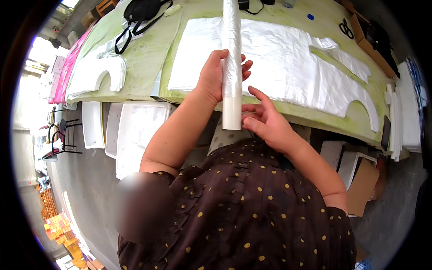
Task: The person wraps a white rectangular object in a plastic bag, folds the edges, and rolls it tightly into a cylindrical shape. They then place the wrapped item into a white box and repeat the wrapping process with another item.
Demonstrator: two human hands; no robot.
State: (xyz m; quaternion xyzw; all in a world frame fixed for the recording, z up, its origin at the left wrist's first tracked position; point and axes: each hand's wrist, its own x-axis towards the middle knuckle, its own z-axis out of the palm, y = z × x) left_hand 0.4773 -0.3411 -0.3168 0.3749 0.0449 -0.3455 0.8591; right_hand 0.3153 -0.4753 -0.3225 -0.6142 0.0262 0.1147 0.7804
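My left hand (212, 74) is wrapped round a long roll of clear plastic film (231, 58), with its fingertips showing past the roll's right side. The roll stands lengthwise before me, its bare pale core end (231, 114) pointing toward my body. Beside that lower end is my right hand (269, 123), its fingers apart and bent; whether the fingertips touch the core I cannot tell. Behind the roll, a stack of flat white plastic bags (283, 58) with cut-out handles lies on the table (310, 118).
More white bags (96, 74) and a black bag with straps (139, 11) lie on the left of the table. Black scissors (346, 29), a blue cap (310, 17) and a cardboard box (371, 45) are at the far right. White bins (141, 135) stand below the table edge.
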